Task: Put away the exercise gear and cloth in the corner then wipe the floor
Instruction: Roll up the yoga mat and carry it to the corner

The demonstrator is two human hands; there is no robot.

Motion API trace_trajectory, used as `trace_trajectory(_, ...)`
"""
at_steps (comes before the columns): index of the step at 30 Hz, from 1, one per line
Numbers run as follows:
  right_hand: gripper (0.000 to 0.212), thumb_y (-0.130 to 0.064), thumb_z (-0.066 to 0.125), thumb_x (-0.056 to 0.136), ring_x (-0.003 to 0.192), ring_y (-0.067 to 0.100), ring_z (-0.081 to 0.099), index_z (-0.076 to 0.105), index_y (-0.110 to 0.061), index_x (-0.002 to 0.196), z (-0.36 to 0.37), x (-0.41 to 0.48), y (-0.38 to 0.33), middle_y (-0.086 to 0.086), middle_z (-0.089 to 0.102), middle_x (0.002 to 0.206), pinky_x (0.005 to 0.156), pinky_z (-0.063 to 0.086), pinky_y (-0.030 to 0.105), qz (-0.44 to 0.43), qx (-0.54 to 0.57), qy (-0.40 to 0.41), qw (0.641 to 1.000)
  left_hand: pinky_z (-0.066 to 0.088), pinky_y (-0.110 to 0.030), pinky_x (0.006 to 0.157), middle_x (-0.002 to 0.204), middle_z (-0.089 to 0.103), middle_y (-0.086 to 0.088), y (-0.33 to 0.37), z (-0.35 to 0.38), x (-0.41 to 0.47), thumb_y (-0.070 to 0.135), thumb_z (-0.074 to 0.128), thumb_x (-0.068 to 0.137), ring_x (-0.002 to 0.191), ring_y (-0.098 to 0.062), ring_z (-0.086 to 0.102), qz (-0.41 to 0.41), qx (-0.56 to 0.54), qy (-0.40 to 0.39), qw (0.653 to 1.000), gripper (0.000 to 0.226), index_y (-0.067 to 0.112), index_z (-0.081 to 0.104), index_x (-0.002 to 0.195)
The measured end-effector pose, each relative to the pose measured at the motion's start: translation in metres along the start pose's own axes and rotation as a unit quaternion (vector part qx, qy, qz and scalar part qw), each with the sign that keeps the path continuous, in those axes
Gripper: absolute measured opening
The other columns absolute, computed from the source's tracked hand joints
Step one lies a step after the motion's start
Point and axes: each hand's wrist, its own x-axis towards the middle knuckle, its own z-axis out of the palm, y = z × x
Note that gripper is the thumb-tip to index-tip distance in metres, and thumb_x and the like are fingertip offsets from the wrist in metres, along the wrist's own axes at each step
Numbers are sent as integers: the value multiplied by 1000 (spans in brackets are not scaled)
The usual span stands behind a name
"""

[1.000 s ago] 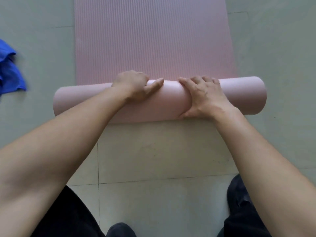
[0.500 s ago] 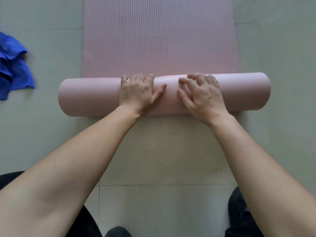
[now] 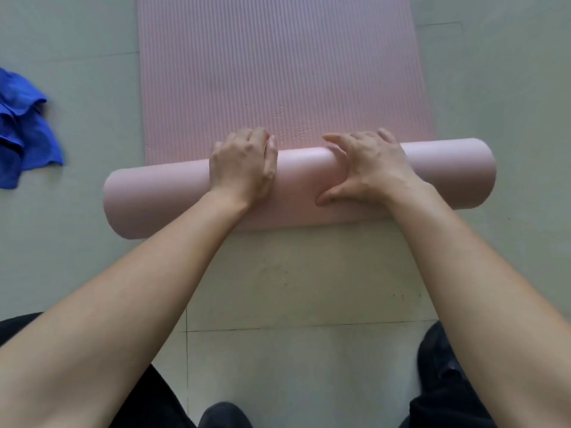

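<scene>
While half-rolled, mat [image 3: 296, 193] under hands [image 3: 244, 168].

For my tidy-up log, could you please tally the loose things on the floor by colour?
Pink: 1, the half-rolled exercise mat, with the left hand and right hand on its roll.
Blue: 1, the crumpled cloth at the left edge.
Total: 2

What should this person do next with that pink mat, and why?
Probably push the roll forward another turn. Both the left hand and the right hand rest on top of it, fingers curled over its far side, and a long stretch of the pink mat lies flat beyond. The roll looks slightly skewed, so pressing evenly may help. The blue cloth can wait.
</scene>
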Motion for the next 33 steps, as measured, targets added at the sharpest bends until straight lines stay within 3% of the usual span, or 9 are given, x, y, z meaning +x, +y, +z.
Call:
trace_trajectory(3, 86, -71, 71, 69, 130, 28, 49, 51, -27, 141, 7, 6, 4, 5, 55, 139, 114, 31, 46, 39, 42, 182, 982, 27, -52, 110, 135, 57, -15, 0, 9, -10, 60, 16, 94, 128, -34, 49, 7, 52, -14, 999, 74, 13, 53, 137)
trace_trajectory(5, 68, -60, 67, 82, 131, 33, 48, 55, -23, 138, 12, 8, -3, 10, 54, 141, 114, 31, 49, 5, 44, 221, 974, 22, -54, 113, 138, 53, -15, -3, 16, -4, 64, 12, 93, 131, -33, 44, 6, 94, -29, 995, 78, 14, 45, 143)
trace_trajectory(7, 63, -58, 56, 90, 140, 35, 40, 52, -21, 140, 19, 5, -13, 13, 48, 148, 119, 22, 52, -37, 36, 186, 981, 30, -52, 105, 125, 60, -19, -3, 16, 9, 63, 12, 94, 116, -35, 53, 6, 109, -30, 994, 76, 13, 51, 136)
trace_trajectory(12, 138, -81, 70, 58, 154, 31, -1, -2, -20, 159, 23, -8, -17, 12, 2, 166, 123, -5, 52, -34, -103, 34, 994, 39, -46, 85, 97, 67, -24, 1, -11, 38, 59, 19, 98, 92, -39, 64, 33, 106, -16, 994, 66, 9, 62, 99)
trace_trajectory(20, 121, -66, 85, 48, 129, 25, 46, 29, -34, 150, -8, -4, -18, -1, 51, 139, 109, 32, 44, -43, -83, -113, 989, 45, -42, 88, 120, 65, -20, -4, 0, 28, 65, 18, 96, 113, -39, 59, 6, 23, -160, 987, 74, 15, 68, 117)
trace_trajectory(23, 121, -68, 85, 47, 129, 25, 46, 30, -36, 150, -9, 3, -19, -1, 51, 140, 109, 32, 45, -42, -77, -109, 990, 43, -43, 92, 124, 63, -18, -5, -1, 29, 61, 20, 99, 117, -38, 57, -9, -10, -167, 986, 66, 18, 65, 118)
trace_trajectory(27, 128, -67, 85, 49, 149, 24, 21, 20, -38, 155, 0, 2, -15, 4, 23, 162, 122, 9, 51, -25, -52, -53, 997, 40, -43, 86, 114, 65, -15, 0, 2, 11, 53, 16, 95, 105, -36, 58, -1, 23, -4, 1000, 64, 12, 63, 108)
trace_trajectory(31, 114, -67, 80, 58, 153, 22, 11, 25, -38, 154, 3, -5, -5, 2, 17, 165, 123, -1, 51, 2, -9, 38, 999, 36, -51, 101, 121, 63, -14, 7, 8, -8, 71, 12, 87, 115, -33, 56, 9, 61, -49, 997, 83, 15, 58, 127)
trace_trajectory(33, 105, -70, 72, 66, 152, 23, 16, 28, -34, 154, 12, -12, -4, 2, 25, 163, 123, 0, 52, -4, -14, 61, 998, 39, -49, 95, 112, 65, -17, 7, 5, 1, 72, 13, 88, 106, -34, 59, 7, 81, -56, 995, 80, 15, 59, 119)
